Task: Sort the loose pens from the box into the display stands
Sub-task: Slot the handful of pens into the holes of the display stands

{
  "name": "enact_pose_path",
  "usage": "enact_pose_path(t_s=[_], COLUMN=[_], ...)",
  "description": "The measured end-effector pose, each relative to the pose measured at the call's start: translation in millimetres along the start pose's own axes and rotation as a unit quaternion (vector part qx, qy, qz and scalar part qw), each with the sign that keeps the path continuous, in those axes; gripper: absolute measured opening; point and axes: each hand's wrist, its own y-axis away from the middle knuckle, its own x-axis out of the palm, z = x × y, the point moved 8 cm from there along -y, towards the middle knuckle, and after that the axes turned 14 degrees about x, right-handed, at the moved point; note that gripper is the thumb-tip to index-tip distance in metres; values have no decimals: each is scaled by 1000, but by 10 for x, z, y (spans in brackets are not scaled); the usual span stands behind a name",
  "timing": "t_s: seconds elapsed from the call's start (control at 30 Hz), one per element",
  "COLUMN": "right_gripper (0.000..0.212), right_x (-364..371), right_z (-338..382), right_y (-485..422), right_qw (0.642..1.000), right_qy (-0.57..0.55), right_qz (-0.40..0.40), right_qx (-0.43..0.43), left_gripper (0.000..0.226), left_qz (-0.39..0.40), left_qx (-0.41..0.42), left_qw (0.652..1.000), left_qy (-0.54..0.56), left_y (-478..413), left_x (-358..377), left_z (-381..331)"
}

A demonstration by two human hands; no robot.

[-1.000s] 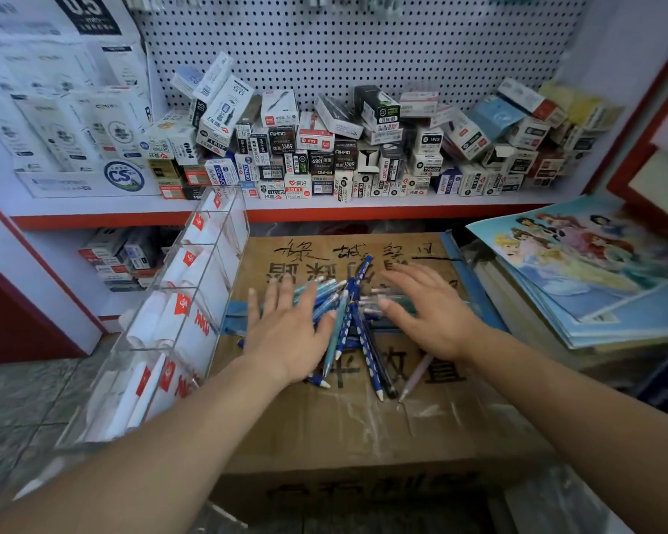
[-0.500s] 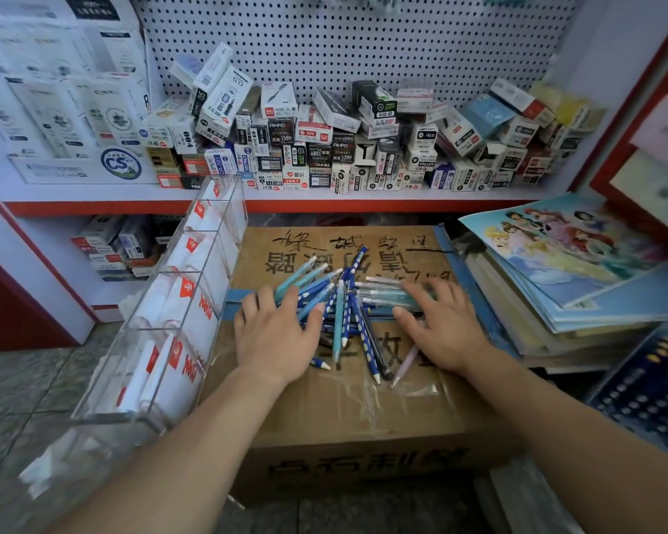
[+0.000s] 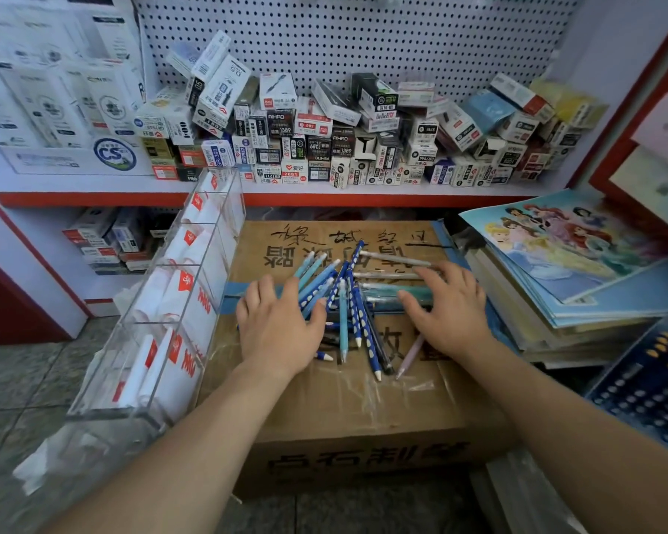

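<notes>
Pens (image 3: 348,302), mostly blue & teal w/ one pink, lie in a loose heap on top of a taped cardboard box (image 3: 355,414), centre frame. Left hand (image 3: 278,333) lies flat on the heap's left side and right hand (image 3: 454,314) flat on its right. Fingers are straight, gripping nothing. Box top has black Chinese chars, upside down. Clear stand (image 3: 162,329) w/ red labels sits just beside the box, left. Upper centre, shelf cartons (image 3: 324,140) read "AIHAO", "1389", "GR-393". Round "CS" badge (image 3: 114,154) upper left. Cartoon-princess book (image 3: 563,244) tops a stack at right.
</notes>
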Motion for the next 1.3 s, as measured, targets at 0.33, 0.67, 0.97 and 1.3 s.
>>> enact_pose_path(t_s=[0.33, 0.67, 0.97, 1.3], right_gripper=[73, 67, 25, 16], right_x=[188, 161, -171, -132], right_z=[121, 194, 95, 145], right_y=[-488, 28, -81, -148], right_qw=[990, 990, 990, 971], right_qy=[39, 37, -105, -41], right_qz=[125, 76, 76, 231], right_qx=[-52, -114, -49, -43], left_gripper=[74, 77, 57, 19], left_qz=[43, 63, 16, 39], left_qx=[31, 47, 67, 104], left_qw=[998, 997, 997, 987], left_qy=[-16, 16, 30, 116], left_y=[-5, 142, 91, -53], left_x=[79, 195, -136, -441], left_z=[25, -225, -301, -240])
